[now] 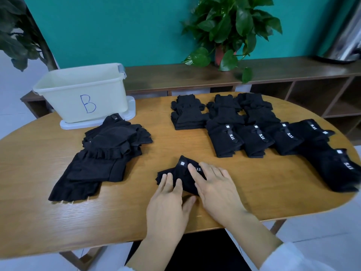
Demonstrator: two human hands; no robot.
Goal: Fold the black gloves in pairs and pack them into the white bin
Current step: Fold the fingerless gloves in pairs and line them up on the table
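Black gloves (227,140), white tags at 1 o'clock; cream-white bin (84,94), blue "B", 11 o'clock; teal wall (117,26).

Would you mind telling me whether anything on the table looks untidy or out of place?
The heap of unfolded gloves left of the hands is jumbled, one edge near the table's front edge. The folded pairs sit in neat rows.

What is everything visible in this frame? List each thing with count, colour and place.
white bin: one, blue B, far left on a white lid
loose gloves: one heap, black, table left
folded gloves: many, black, rows at right
glove being folded: one bundle, black, near centre
table: one, wood
plant: one, green, shelf behind
left hand: fingers flat on the bundle
right hand: fingers flat on the bundle
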